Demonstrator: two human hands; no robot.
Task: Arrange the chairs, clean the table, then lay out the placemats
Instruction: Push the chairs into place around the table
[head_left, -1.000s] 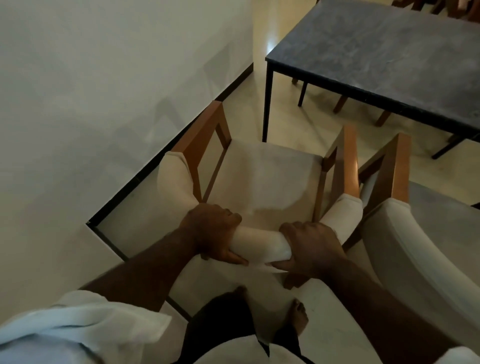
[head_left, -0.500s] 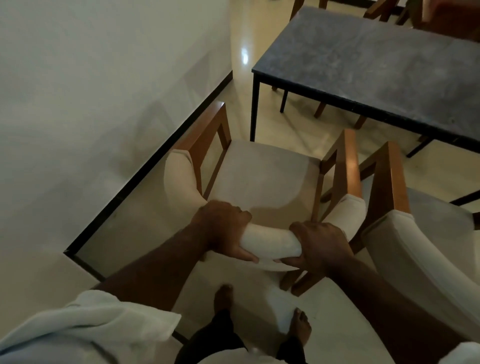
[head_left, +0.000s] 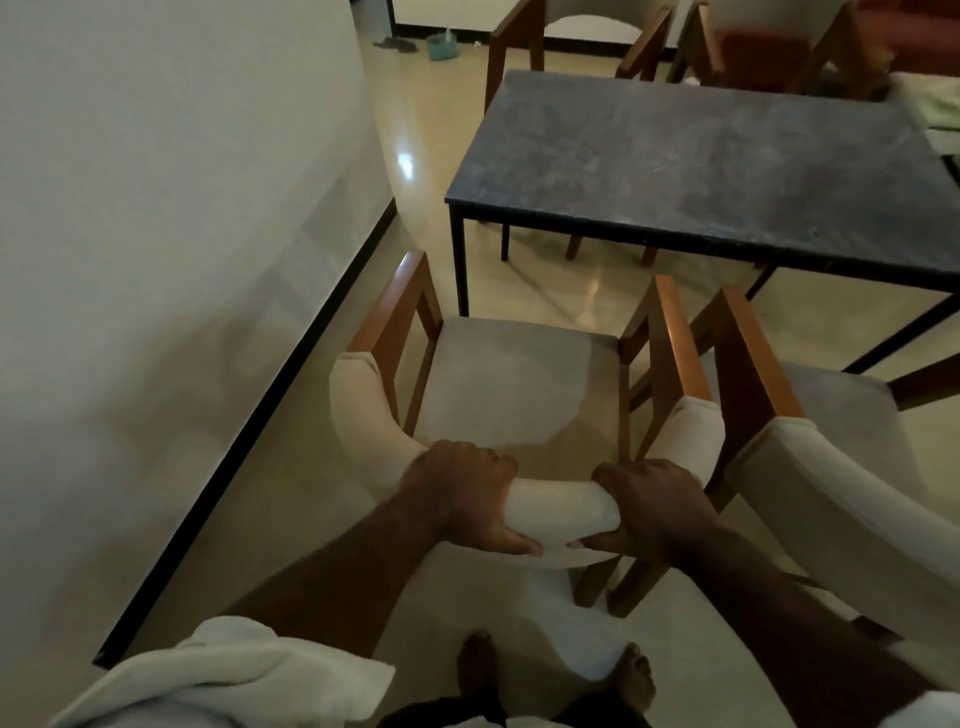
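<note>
Standing ahead was the big dark surface (head_left: 701, 156), the largest thing in sight. The chair (head_left: 509, 384) sat near its closest corner, facing it but not yet tucked under, likely so it could be pushed in. A second chair (head_left: 810, 478) stood just beside it on the right, their wooden arms almost touching. The padded back of the first chair curved toward the person. The left grip (head_left: 462, 499) and the right grip (head_left: 654, 514) were both wrapped tight around that back, one on each side of its middle, probably to steer it straight. So the chair lay right in front of both grips, held in them.
</note>
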